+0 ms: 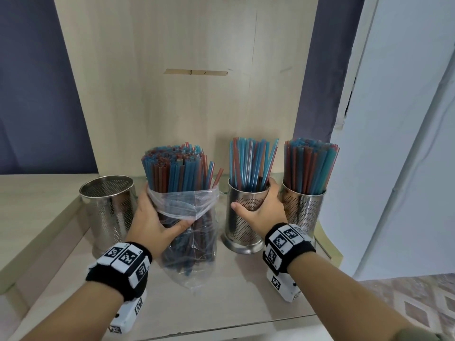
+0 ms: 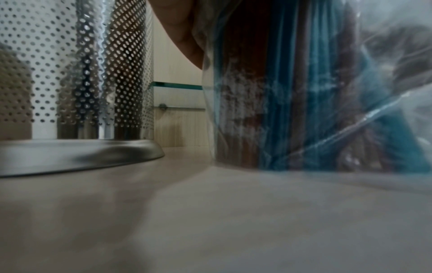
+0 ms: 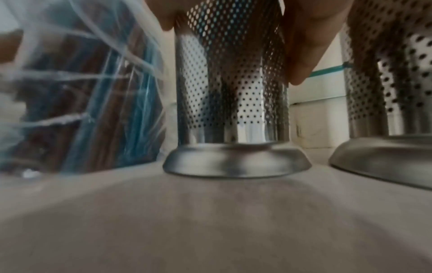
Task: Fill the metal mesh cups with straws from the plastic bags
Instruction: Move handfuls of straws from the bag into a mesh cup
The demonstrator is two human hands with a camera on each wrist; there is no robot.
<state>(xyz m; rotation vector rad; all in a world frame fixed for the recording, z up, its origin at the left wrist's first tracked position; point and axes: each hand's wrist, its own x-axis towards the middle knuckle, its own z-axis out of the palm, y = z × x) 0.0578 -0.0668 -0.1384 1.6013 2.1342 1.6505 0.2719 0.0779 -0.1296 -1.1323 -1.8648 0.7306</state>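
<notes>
A clear plastic bag [image 1: 189, 232] stands upright on the shelf, packed with blue and red straws [image 1: 177, 166] that stick out of its top. My left hand [image 1: 152, 220] grips the bag around its middle. Right of it stands a perforated metal cup [image 1: 242, 217] partly filled with straws; my right hand [image 1: 261, 207] wraps around its upper wall. In the right wrist view the same cup [image 3: 231, 92] rests flat on the shelf. An empty mesh cup [image 1: 109, 210] stands left of the bag, and a full mesh cup [image 1: 304, 207] stands at the far right.
A wooden back panel [image 1: 187, 82] rises directly behind the cups. A raised ledge [image 1: 37, 217] borders the shelf on the left, and a white wall [image 1: 406, 143] closes in on the right. The shelf's front edge [image 1: 221, 323] lies near my wrists.
</notes>
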